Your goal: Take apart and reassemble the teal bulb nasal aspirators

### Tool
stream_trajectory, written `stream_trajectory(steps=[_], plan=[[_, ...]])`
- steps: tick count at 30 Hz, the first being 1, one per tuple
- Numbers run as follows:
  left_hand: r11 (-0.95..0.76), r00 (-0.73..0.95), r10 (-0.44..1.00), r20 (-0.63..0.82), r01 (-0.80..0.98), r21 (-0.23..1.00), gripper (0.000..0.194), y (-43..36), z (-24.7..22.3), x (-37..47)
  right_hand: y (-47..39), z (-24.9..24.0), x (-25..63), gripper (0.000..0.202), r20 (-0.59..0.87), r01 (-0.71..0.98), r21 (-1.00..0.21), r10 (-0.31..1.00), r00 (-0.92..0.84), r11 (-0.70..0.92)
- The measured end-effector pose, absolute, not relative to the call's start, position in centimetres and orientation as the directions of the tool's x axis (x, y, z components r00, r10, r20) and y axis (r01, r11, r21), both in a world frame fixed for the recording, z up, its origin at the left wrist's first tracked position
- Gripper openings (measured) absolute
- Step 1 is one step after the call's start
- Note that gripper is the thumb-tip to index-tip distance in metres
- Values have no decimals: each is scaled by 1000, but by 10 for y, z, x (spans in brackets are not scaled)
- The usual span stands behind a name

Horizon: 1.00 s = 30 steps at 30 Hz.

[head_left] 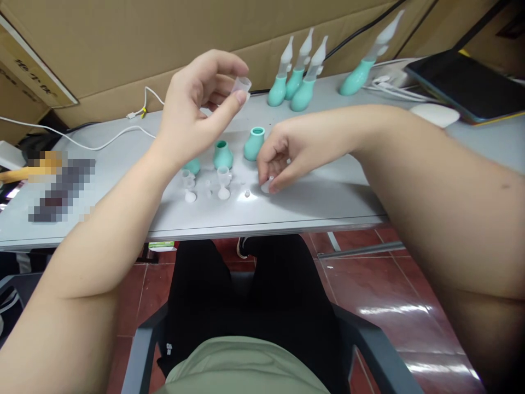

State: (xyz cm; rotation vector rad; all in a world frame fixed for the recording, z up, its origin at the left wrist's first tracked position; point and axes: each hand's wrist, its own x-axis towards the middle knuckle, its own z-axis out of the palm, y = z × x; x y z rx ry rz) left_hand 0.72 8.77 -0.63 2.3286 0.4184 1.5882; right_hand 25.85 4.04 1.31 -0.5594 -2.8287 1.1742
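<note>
In the head view, the left hand (192, 98) gripped a tilted clear tube (243, 83) above the desk (328, 200). The right hand (292, 149) pinched a white piece (266, 187) near the front edge, closer than the left to the upright teal bulb (254, 145) standing just beside its fingers, mouth up.

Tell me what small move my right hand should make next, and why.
Probably lift the small white piece toward the clear part: your right hand seems to be pinching that piece low over the table, while your left hand holds the clear part raised.
</note>
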Motion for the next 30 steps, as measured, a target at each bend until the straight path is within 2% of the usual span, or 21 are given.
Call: stream_trajectory(steps=[4,6,9,12,15,19,23,28,30], plan=[[-898,356,434,827,96,430,49,88,-6,5,37,22,265,35,-178,410,-719,421,-889,561],[-899,371,420,829,43,436,47,90,-6,3,34,29,270,41,-127,386,-731,444,-887,562],[-897,395,376,838,-72,437,45,88,-5,4,27,36,271,35,140,287,-719,537,-832,633],[-874,355,396,847,-137,466,40,77,-6,9,21,37,264,28,472,217,-698,666,-578,683],[-853,369,429,825,-135,504,38,68,-8,12,19,32,253,25,627,157,-674,671,-395,722],[-828,417,449,790,-138,544,41,60,-9,12,20,26,245,24,694,143,-631,637,-337,763],[-747,362,584,726,-110,656,35,51,-7,16,20,24,243,20,725,163,-606,625,-290,779],[-772,330,592,735,-30,635,68,68,-14,21,21,20,239,18,727,223,-605,644,-237,765],[-771,324,606,726,18,636,75,78,-18,20,23,17,237,20,723,214,-611,647,-242,763]])
